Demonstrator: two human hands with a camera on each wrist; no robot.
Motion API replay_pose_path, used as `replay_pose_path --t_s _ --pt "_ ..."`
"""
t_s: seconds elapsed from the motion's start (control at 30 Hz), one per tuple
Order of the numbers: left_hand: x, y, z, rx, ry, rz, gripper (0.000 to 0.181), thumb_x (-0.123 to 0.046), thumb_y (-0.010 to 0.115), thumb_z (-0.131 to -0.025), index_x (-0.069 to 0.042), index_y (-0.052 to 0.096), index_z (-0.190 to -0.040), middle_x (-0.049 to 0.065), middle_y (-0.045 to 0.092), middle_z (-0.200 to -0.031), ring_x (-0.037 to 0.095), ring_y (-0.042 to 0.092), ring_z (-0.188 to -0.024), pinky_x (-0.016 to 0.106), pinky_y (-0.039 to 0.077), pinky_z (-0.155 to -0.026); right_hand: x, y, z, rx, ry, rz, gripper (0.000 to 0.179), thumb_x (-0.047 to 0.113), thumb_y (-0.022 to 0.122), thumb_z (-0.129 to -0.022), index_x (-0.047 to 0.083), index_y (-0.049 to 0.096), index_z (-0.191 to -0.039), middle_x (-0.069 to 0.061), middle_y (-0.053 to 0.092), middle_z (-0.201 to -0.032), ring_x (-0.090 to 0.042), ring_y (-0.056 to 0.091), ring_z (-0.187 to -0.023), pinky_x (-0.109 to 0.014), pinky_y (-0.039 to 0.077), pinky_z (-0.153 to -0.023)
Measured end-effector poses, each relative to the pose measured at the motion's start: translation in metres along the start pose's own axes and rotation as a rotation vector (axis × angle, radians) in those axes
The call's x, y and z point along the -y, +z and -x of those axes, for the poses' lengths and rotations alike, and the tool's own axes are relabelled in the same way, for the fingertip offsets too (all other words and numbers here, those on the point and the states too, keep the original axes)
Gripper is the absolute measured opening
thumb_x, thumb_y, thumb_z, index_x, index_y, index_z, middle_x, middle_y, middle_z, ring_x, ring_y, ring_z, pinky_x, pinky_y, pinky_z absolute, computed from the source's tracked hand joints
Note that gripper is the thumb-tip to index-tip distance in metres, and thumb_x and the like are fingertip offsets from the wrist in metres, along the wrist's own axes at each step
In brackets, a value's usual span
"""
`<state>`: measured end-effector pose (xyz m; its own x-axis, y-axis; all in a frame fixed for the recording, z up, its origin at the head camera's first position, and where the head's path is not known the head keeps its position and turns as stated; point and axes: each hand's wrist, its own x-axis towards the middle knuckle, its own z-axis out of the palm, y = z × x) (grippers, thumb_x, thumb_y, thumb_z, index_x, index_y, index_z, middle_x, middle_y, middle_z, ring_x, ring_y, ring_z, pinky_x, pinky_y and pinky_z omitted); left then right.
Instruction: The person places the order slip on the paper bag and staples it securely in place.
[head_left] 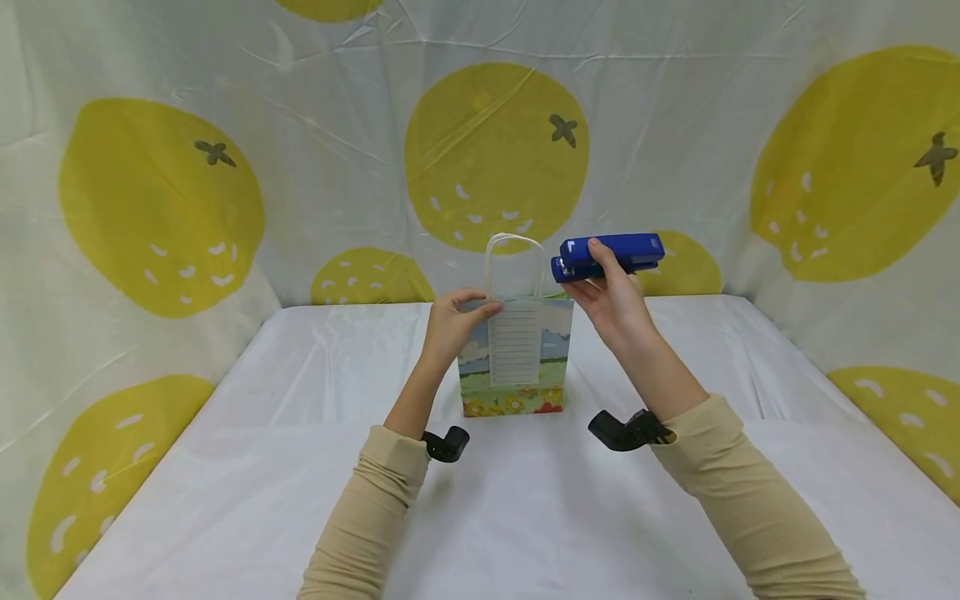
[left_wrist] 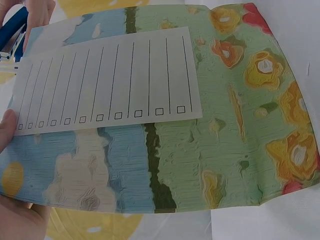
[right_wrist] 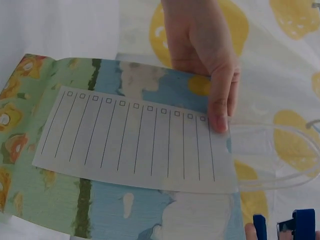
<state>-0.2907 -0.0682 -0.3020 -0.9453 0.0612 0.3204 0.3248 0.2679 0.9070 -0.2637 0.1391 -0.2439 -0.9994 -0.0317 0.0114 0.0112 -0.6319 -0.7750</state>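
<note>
A paper gift bag (head_left: 553, 350) printed with a painted flower meadow and sky stands upright on the table, its white handle (head_left: 487, 262) rising above it. On its front lies a white checklist sheet (head_left: 514, 346) with ruled lines and small boxes. My left hand (head_left: 450, 327) pinches the bag's upper left edge, the thumb pressing on the sheet's top corner. Just off the bag's upper right corner, my right hand (head_left: 617, 304) holds a blue stapler (head_left: 626, 247). In the right wrist view only the stapler's front end (right_wrist: 303, 224) shows, apart from the paper.
A white cloth (head_left: 315, 500) covers the table. Behind and at both sides hangs a white curtain (head_left: 330, 108) with large yellow lemons printed on it. Black wrist cameras (head_left: 447, 444) sit on both forearms.
</note>
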Motion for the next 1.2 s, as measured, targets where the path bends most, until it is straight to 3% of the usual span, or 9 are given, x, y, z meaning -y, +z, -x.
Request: replay_pose_path --t_s 0.4,0.7,1.2 --pt "0.0 0.0 0.0 -0.004 -0.003 0.001 0.03 -0.025 0.072 -0.077 -0.005 0.069 -0.099 0.008 0.061 -0.119 0.021 0.05 -0.119 0.041 0.041 -0.099 -0.003 0.011 -0.006 -0.013 -0.037 0.083 0.073 0.026 0.059 -0.088 0.016 0.011 -0.142 -0.012 0.027 -0.145 -0.027 0.038 -0.129 -0.035 0.031 -0.107" --pt "-0.001 0.0 0.0 0.002 0.009 0.0 0.027 -0.023 0.071 -0.078 -0.004 0.069 -0.097 0.008 0.063 -0.116 0.021 0.052 -0.116 0.041 0.042 -0.098 -0.006 0.019 -0.01 -0.032 -0.016 0.086 0.073 0.021 0.06 -0.087 0.017 0.013 -0.141 -0.013 0.03 -0.145 -0.026 0.042 -0.125 -0.035 0.033 -0.106" --pt "0.0 -0.001 -0.002 0.006 -0.011 -0.001 0.031 -0.025 0.072 -0.077 -0.005 0.069 -0.1 0.008 0.062 -0.118 0.021 0.051 -0.118 0.041 0.043 -0.096 -0.008 0.029 -0.012 -0.003 0.02 0.243 0.071 0.02 0.058 -0.088 0.016 0.012 -0.141 -0.013 0.031 -0.145 -0.028 0.04 -0.129 -0.036 0.034 -0.105"
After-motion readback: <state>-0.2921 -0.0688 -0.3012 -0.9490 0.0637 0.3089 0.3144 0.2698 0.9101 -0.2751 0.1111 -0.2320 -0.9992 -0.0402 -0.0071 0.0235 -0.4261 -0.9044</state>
